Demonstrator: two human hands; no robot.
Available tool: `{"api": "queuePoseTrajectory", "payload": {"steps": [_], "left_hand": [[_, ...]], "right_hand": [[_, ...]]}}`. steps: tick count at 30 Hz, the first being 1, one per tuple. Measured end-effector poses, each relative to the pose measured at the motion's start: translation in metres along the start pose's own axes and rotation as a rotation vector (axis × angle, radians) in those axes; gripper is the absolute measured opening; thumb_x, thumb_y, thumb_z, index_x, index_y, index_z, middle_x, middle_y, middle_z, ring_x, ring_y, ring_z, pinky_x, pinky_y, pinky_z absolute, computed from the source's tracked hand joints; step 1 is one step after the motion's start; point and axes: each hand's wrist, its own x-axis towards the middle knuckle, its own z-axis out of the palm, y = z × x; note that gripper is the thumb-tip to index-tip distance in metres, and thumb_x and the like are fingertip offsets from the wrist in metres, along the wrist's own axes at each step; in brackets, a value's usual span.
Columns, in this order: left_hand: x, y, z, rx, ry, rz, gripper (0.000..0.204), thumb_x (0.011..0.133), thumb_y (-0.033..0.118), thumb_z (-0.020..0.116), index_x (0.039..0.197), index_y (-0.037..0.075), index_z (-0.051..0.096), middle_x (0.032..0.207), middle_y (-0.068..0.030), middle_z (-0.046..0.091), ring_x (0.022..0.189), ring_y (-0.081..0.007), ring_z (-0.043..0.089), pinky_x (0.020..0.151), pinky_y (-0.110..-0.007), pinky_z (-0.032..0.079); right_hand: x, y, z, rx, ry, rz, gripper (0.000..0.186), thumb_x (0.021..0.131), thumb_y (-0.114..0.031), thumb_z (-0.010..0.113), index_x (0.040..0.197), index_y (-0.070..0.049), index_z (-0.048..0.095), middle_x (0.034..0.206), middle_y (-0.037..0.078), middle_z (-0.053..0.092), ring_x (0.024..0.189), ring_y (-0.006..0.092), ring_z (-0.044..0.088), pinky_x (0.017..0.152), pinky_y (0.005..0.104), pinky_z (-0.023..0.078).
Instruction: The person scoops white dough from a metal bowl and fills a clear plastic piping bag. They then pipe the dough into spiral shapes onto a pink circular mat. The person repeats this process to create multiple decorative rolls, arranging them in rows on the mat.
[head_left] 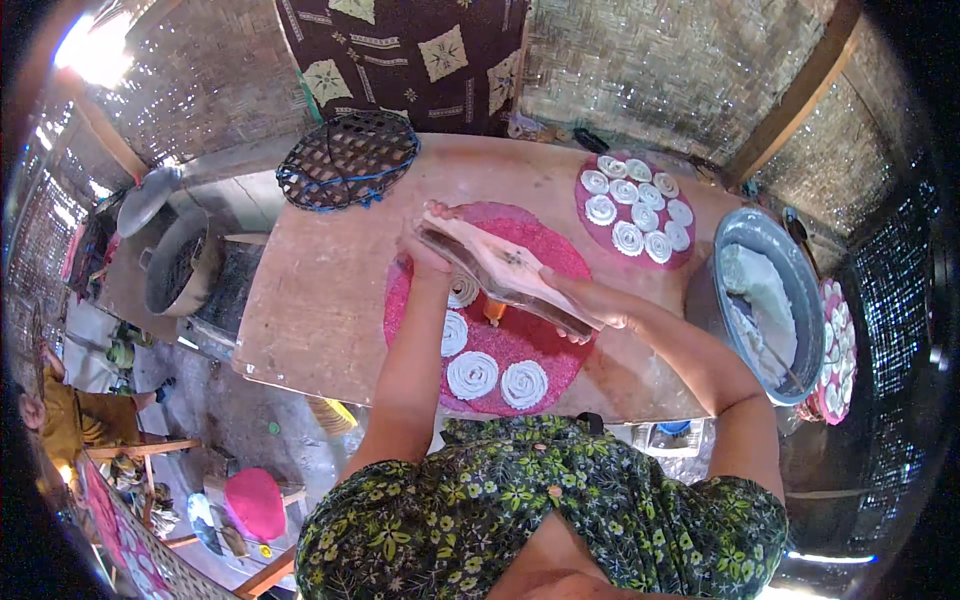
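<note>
My left hand [430,240] is closed round the upper-left end of a flat wooden press [500,262], pale on top and darker at its edge. My right hand [590,305] grips its lower-right end. Beneath it an orange cylinder [494,311] shows over a round pink-red mat [420,385], its lower tip small and hard to make out. Several white piped coils [472,375] lie on the mat's lower and left part, some partly hidden under the press and my arm.
Tabletop [300,300] holds a dark woven tray [348,155] and a pink mat with coils [635,215]. A grey basin of white paste [770,300] sits right, beside more coils [835,350]. A pot [180,270] stands left; a person in mustard clothing [80,415] is at lower left.
</note>
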Motion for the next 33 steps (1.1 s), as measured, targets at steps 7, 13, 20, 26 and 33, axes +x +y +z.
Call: {"api": "queuePoseTrajectory", "payload": {"steps": [7, 13, 20, 26, 33], "left_hand": [[0.002, 0.002, 0.031, 0.038, 0.065, 0.073, 0.046, 0.088, 0.055, 0.044, 0.085, 0.011, 0.053, 0.080, -0.0040, 0.054, 0.077, -0.0200, 0.052, 0.078, -0.037, 0.044], [0.000, 0.005, 0.069, -0.069, 0.172, 0.010, 0.047, 0.087, 0.058, 0.045, 0.082, 0.011, 0.052, 0.074, -0.0023, 0.053, 0.071, -0.0191, 0.051, 0.074, -0.038, 0.044], [0.011, 0.016, 0.076, 0.020, 0.081, 0.017, 0.050, 0.087, 0.062, 0.042, 0.078, 0.013, 0.051, 0.072, -0.0010, 0.052, 0.069, -0.0176, 0.051, 0.072, -0.037, 0.044], [0.009, -0.001, 0.062, -0.016, 0.155, 0.036, 0.050, 0.088, 0.060, 0.041, 0.074, 0.013, 0.051, 0.070, -0.0001, 0.051, 0.068, -0.0184, 0.052, 0.072, -0.039, 0.044], [0.010, 0.026, 0.075, 0.104, 0.130, -0.017, 0.047, 0.088, 0.058, 0.040, 0.077, 0.013, 0.051, 0.070, -0.0006, 0.050, 0.067, -0.0170, 0.050, 0.068, -0.036, 0.044]], "right_hand": [[-0.029, -0.031, 0.000, 0.074, 0.053, 0.056, 0.068, 0.092, -0.066, 0.030, 0.100, -0.003, 0.057, 0.065, 0.007, 0.056, 0.052, 0.0160, 0.057, 0.043, 0.0277, 0.046], [-0.042, -0.035, 0.015, 0.045, 0.107, 0.051, 0.077, 0.088, -0.071, 0.028, 0.098, -0.001, 0.058, 0.065, 0.008, 0.057, 0.050, 0.0154, 0.057, 0.044, 0.0287, 0.050], [-0.037, -0.030, 0.027, -0.002, 0.242, -0.016, 0.077, 0.086, -0.072, 0.034, 0.086, 0.000, 0.061, 0.061, 0.008, 0.057, 0.049, 0.0160, 0.057, 0.043, 0.0299, 0.047], [-0.060, -0.043, 0.018, -0.066, 0.280, -0.008, 0.070, 0.088, -0.067, 0.040, 0.085, 0.001, 0.060, 0.057, 0.007, 0.055, 0.045, 0.0165, 0.056, 0.037, 0.0296, 0.043], [-0.039, -0.027, 0.038, 0.069, 0.249, -0.092, 0.070, 0.090, -0.065, 0.038, 0.074, -0.001, 0.058, 0.053, 0.006, 0.052, 0.041, 0.0152, 0.052, 0.035, 0.0293, 0.040]]}}
